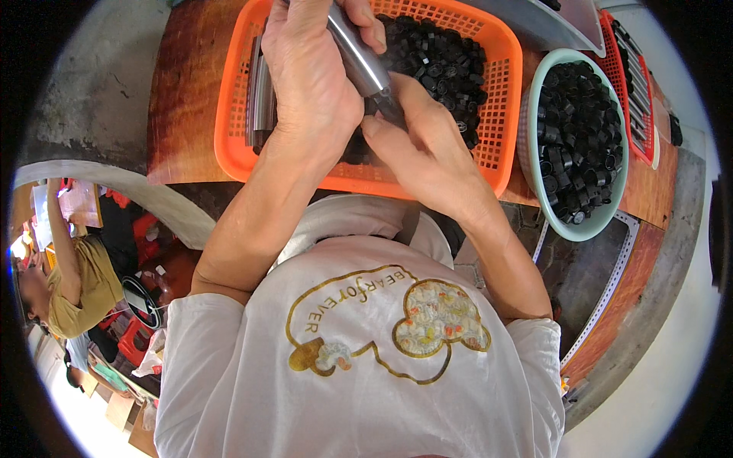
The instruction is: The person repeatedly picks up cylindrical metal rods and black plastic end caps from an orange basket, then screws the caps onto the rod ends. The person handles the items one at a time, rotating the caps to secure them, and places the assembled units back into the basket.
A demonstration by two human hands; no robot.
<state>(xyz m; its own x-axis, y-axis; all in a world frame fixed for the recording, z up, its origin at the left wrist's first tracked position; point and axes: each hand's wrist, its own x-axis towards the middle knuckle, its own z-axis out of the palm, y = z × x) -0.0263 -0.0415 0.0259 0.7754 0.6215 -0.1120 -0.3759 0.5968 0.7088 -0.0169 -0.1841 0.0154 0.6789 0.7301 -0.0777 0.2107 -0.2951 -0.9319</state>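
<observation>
My left hand is wrapped round a shiny metal tube, which slants down to the right over an orange basket. At the tube's lower end, my right hand has its thumb and fingers closed on a dark, tapered black piece. That piece meets the tube end; its exact kind is blurred and partly hidden by the fingers. Small black plastic caps fill much of the basket beneath. More metal tubes stand along its left side, partly behind my left hand.
A pale green tub full of black ring-like caps stands right of the basket. Beyond it, a red basket holds several metal tubes. A grey bin is at the back. All rest on a wooden table. Another person sits far left.
</observation>
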